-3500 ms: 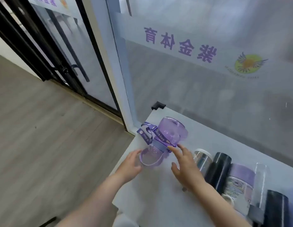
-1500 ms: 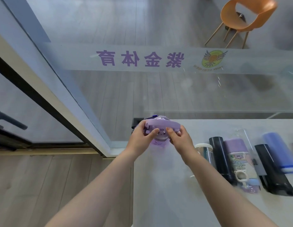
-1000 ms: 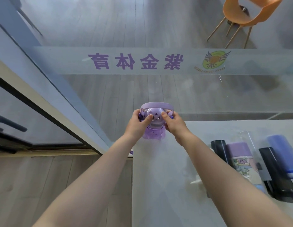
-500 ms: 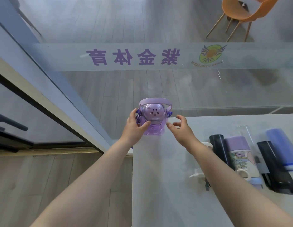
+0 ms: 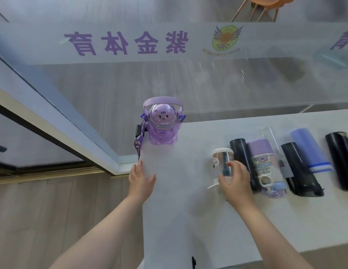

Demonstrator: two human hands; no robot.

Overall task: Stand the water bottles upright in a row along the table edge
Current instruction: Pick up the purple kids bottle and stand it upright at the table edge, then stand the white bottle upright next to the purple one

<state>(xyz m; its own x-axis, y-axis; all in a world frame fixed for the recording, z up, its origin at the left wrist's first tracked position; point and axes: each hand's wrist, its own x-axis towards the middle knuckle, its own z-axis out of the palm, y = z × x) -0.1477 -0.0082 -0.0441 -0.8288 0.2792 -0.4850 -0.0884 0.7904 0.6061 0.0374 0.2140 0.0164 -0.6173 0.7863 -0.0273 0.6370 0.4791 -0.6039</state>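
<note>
A purple cat-faced bottle (image 5: 163, 125) stands upright at the far left corner of the white table (image 5: 179, 200), its strap hanging over the edge. Several other bottles lie flat in a row to the right: a clear one with a white cap (image 5: 222, 163), a black one (image 5: 242, 154), a purple-capped printed one (image 5: 264, 164), a black one (image 5: 299, 171), a blue one (image 5: 309, 150), and another black one (image 5: 342, 160). My right hand (image 5: 234, 181) curls over the clear bottle, fingers on it. My left hand (image 5: 141, 178) rests flat at the table's left edge, holding nothing.
A glass wall (image 5: 169, 78) with a frosted band of purple lettering runs just behind the table. An orange chair (image 5: 266, 6) stands beyond the glass. Wooden floor (image 5: 52, 210) lies left of the table, beside a door frame.
Both hands let go of the purple bottle, which now stands alone at the corner. My right hand moved right onto the lying clear bottle; my left hand dropped to the table's left edge.
</note>
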